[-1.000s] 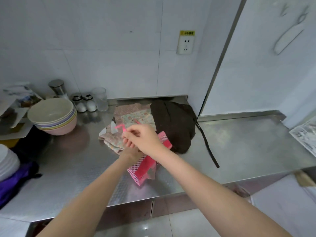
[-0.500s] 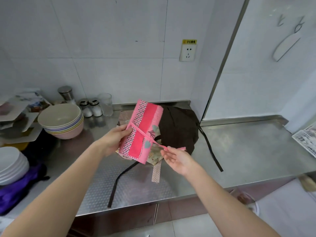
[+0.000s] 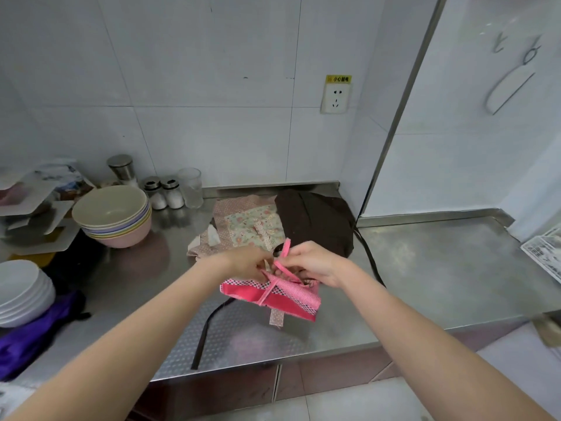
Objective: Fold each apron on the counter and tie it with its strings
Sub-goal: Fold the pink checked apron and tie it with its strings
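Pink cloth, a folded apron (image 3: 273, 299), sits bundled just under both hands above the steel counter (image 3: 425, 268). The right hand (image 3: 315, 262) pinches a pink string (image 3: 284, 249) that stands up from the bundle, and the left hand (image 3: 246, 262) curls its fingers on the string where it crosses the fold. Behind the hands lie a floral apron (image 3: 243, 223) and a brown apron (image 3: 315, 220), touching each other. Left of the hands stand stacked bowls (image 3: 112, 214).

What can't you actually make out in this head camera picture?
- Knot in the pink string: both hands' fingers cover it.
- Brown apron near edge: behind the right hand.
- Socket's yellow label: print too small.
- Paper at right: cut off by the frame.
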Tool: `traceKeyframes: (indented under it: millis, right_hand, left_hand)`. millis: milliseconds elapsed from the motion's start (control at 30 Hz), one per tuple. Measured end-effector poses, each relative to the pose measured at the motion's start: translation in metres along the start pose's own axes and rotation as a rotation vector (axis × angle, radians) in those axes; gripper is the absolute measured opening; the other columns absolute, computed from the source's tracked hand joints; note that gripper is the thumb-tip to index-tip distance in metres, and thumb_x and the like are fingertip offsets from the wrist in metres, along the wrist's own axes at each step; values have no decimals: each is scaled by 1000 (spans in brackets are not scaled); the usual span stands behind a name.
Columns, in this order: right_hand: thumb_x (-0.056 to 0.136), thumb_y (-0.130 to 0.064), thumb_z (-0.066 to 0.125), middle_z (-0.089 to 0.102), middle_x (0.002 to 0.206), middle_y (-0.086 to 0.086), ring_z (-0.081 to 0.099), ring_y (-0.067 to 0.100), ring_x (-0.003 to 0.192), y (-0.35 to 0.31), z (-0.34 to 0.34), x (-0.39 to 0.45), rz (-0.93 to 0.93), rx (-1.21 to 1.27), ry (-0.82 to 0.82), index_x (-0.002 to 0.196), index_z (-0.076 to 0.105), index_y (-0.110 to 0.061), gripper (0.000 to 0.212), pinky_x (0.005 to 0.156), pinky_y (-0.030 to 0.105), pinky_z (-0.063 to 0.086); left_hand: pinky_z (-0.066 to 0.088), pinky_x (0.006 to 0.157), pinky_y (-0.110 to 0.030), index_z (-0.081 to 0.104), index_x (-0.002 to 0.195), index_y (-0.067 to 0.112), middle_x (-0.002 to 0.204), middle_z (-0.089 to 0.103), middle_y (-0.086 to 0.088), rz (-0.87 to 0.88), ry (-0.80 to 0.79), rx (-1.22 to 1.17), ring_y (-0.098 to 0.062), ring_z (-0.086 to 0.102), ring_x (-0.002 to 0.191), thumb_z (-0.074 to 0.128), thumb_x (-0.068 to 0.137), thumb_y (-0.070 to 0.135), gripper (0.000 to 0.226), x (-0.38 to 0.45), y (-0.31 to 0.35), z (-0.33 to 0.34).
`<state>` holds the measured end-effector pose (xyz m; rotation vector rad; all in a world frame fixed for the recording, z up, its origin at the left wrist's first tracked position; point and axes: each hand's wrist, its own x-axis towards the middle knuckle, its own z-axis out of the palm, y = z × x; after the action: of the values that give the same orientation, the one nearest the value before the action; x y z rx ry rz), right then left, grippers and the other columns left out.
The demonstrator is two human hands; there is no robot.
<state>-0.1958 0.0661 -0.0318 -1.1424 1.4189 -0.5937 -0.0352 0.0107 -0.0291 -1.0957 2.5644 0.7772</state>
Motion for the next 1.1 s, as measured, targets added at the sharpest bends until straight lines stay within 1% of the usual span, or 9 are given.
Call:
traceKeyframes:
  millis: [133,333,400,500,633,733,800,900,1100]
  right_hand:
    - [82,-28,70,70,94,19,62,24,87,0,4,0,-108,-147,45,83,75,-8,20,95,45,47]
    - [91,-16,59,62,68,3,59,9,68,-12,-3,-6,-161,-53,-22,105,63,-4,19,72,15,43]
    - [88,-7,62,64,67,0,61,-2,62,-23,-10,-7,-140,-189,-60,110,60,2,25,66,6,45]
    - [84,2,62,66,57,-10,62,3,68,-47,-15,-5,-196,-332,-52,101,65,1,18,74,15,46]
    - [87,6,55,67,64,3,49,9,55,-75,-19,-4,-270,164,-35,92,60,-6,14,46,16,36]
    - [90,8,49,67,72,11,62,12,58,-91,-26,-7,-372,553,-32,90,57,-4,14,53,17,50]
    - [92,7,47,70,71,10,67,14,62,-93,-33,-7,-435,743,30,87,57,-4,16,58,19,54]
    - [93,4,46,71,70,9,69,15,64,-77,-44,-3,-437,940,135,88,58,-3,15,63,20,56]
    - [90,5,48,68,73,10,63,19,71,-3,-37,8,-184,903,329,84,62,-2,17,63,25,55]
  left_hand:
    - [37,71,-19,62,110,6,92,56,3,40,1,-73,-12,50,82,58,90,17,23,5,-1,8]
    - [36,66,-20,66,106,6,78,56,7,16,-40,-47,-10,48,73,58,91,23,24,5,-6,13]
    - [39,72,-20,65,112,9,88,61,6,-11,-115,-22,-11,51,82,58,91,24,27,6,-7,13]
    - [42,93,-29,63,119,16,116,63,0,-57,-163,51,-17,55,104,59,90,27,31,5,-5,11]
    - [45,93,-30,64,116,13,110,65,-2,-90,-175,74,-20,58,105,60,89,26,30,5,-4,12]
    - [47,95,-32,66,114,15,114,66,-2,-46,-235,62,-21,60,107,61,89,26,28,5,-6,15]
    - [45,94,-20,64,118,13,115,66,0,17,-223,-99,-12,60,104,59,90,15,29,0,-7,15]
    - [46,85,-9,63,114,11,104,66,7,87,-142,-592,4,62,91,52,89,-3,31,-10,-9,12]
    - [42,100,-37,60,108,2,106,65,-10,-8,268,-1478,-21,59,102,49,89,-2,22,-4,-14,20]
